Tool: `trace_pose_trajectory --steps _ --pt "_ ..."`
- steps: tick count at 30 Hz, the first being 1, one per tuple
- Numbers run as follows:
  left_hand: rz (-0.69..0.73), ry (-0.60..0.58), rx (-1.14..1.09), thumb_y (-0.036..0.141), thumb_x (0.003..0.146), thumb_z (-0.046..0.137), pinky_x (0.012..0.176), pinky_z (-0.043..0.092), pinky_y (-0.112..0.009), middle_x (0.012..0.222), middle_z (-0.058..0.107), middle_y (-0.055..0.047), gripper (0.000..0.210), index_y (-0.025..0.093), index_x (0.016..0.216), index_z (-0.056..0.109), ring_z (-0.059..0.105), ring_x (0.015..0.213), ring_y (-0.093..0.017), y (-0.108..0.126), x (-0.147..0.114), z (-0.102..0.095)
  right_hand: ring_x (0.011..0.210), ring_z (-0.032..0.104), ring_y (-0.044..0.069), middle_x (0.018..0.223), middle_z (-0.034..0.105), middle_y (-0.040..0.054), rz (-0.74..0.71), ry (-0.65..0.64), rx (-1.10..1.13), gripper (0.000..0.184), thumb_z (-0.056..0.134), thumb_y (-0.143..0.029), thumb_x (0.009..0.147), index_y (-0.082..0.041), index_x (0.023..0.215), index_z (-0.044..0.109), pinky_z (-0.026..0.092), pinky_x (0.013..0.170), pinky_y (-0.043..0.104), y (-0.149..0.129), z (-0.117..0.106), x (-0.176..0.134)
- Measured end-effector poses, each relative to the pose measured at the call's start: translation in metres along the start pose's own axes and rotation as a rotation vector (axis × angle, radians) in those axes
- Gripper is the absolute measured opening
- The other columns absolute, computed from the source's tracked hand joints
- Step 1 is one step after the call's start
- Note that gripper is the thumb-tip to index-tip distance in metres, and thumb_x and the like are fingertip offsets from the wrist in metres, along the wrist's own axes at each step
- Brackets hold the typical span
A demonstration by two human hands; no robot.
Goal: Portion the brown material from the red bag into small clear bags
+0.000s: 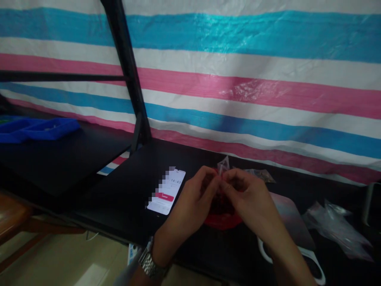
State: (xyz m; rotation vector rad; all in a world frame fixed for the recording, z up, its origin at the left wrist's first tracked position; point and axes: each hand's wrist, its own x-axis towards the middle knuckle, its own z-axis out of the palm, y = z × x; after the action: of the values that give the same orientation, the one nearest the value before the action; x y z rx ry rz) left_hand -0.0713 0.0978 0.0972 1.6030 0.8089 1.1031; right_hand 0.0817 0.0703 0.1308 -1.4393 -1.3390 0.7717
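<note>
My left hand (199, 192) and my right hand (242, 190) meet with thumbs and fingertips pinched together. Between them they grip a small clear plastic bag (224, 163), whose pointed corner sticks up above the fingers. What the bag holds, if anything, is hidden by my hands. Directly below is a red bowl-shaped container (223, 222), its dark inside partly covered by my hands. A lit phone (166, 192) lies on the black table (119, 198), left of my left hand. Behind my right hand rests another clear bag with brownish contents (263, 174).
A grey flat object (290, 216) lies right of my right forearm, partly over a white-rimmed item (312, 264). Clear plastic bags (336, 228) are piled farther right. Blue trays (53, 128) sit on the left table. A black post (126, 63) stands before the striped sheet (253, 35).
</note>
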Motion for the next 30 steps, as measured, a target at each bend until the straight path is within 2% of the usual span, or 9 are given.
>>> trace_pose_trajectory --steps 7,12,15,18,20,22,25,29,30 --pt "0.080 0.003 0.207 0.033 0.107 0.052 0.070 0.044 -0.028 0.084 0.062 0.002 0.018 0.024 0.093 0.060 0.059 0.077 -0.016 -0.002 -0.004 -0.005 0.064 0.063 0.020 0.068 0.070 0.0018 0.032 -0.052 -0.037 0.013 0.069 -0.035 0.077 -0.024 0.072 0.072 0.050 0.060 0.031 0.003 0.004 -0.004" --pt "0.084 0.002 0.408 0.021 0.098 0.057 0.064 0.036 -0.030 0.080 0.062 0.002 0.017 0.024 0.081 0.053 0.055 0.070 -0.016 -0.002 -0.004 -0.003 0.059 0.062 0.020 0.065 0.068 0.0015 -0.016 0.223 -0.051 0.015 0.067 -0.036 0.080 -0.024 0.071 0.066 0.047 0.055 0.030 0.015 0.004 -0.007" --pt "-0.056 0.008 0.173 0.037 0.104 0.053 0.062 0.041 -0.029 0.075 0.061 0.002 0.025 0.024 0.082 0.054 0.058 0.067 -0.016 -0.004 -0.001 0.005 0.069 0.070 0.022 0.075 0.073 0.0027 -0.112 0.290 -0.112 0.010 0.066 -0.032 0.085 -0.024 0.079 0.067 0.052 0.064 0.031 0.017 0.003 -0.007" --pt "-0.348 0.071 -0.338 0.064 0.107 0.039 0.061 0.052 -0.031 0.079 0.068 -0.001 0.046 0.024 0.094 0.056 0.067 0.065 -0.018 -0.006 0.004 0.012 0.081 0.074 0.023 0.085 0.077 0.0035 -0.199 0.177 -0.162 0.009 0.065 -0.031 0.092 -0.025 0.087 0.070 0.055 0.076 0.033 0.015 0.002 -0.008" --pt "-0.470 0.099 -0.616 0.065 0.107 0.042 0.065 0.059 -0.033 0.088 0.074 -0.005 0.046 0.022 0.105 0.059 0.073 0.072 -0.020 -0.005 0.008 0.014 0.086 0.074 0.022 0.091 0.078 0.0030 -0.218 0.073 -0.176 0.010 0.063 -0.029 0.095 -0.026 0.092 0.072 0.055 0.082 0.034 0.013 0.000 -0.010" --pt "-0.464 0.128 -0.753 0.053 0.107 0.053 0.075 0.062 -0.032 0.097 0.077 -0.008 0.035 0.020 0.109 0.062 0.076 0.083 -0.019 -0.003 0.011 0.014 0.090 0.074 0.022 0.096 0.078 0.0023 -0.220 -0.014 -0.202 0.010 0.062 -0.027 0.096 -0.026 0.095 0.072 0.054 0.085 0.034 0.012 -0.002 -0.012" --pt "-0.384 0.254 -0.757 0.041 0.099 0.071 0.082 0.062 -0.029 0.101 0.079 -0.009 0.025 0.017 0.103 0.067 0.076 0.088 -0.017 -0.004 0.015 0.010 0.095 0.072 0.023 0.099 0.077 0.0020 -0.237 -0.051 -0.311 0.009 0.062 -0.024 0.097 -0.027 0.095 0.071 0.053 0.088 0.037 0.015 -0.005 -0.013" --pt "-0.290 0.414 -0.649 0.033 0.089 0.081 0.082 0.062 -0.030 0.102 0.078 -0.005 0.036 0.020 0.118 0.066 0.076 0.089 -0.017 -0.010 0.019 0.007 0.105 0.070 0.029 0.108 0.076 0.0061 -0.259 -0.059 -0.508 0.009 0.064 -0.021 0.096 -0.026 0.101 0.069 0.052 0.097 0.045 0.031 -0.011 -0.011" --pt "-0.264 0.444 -0.607 0.032 0.088 0.081 0.083 0.061 -0.031 0.104 0.079 -0.004 0.041 0.021 0.124 0.063 0.077 0.092 -0.017 -0.011 0.019 0.007 0.110 0.069 0.032 0.114 0.075 0.0082 -0.259 -0.052 -0.572 0.017 0.066 -0.019 0.092 -0.025 0.108 0.070 0.051 0.099 0.049 0.036 -0.013 -0.011"
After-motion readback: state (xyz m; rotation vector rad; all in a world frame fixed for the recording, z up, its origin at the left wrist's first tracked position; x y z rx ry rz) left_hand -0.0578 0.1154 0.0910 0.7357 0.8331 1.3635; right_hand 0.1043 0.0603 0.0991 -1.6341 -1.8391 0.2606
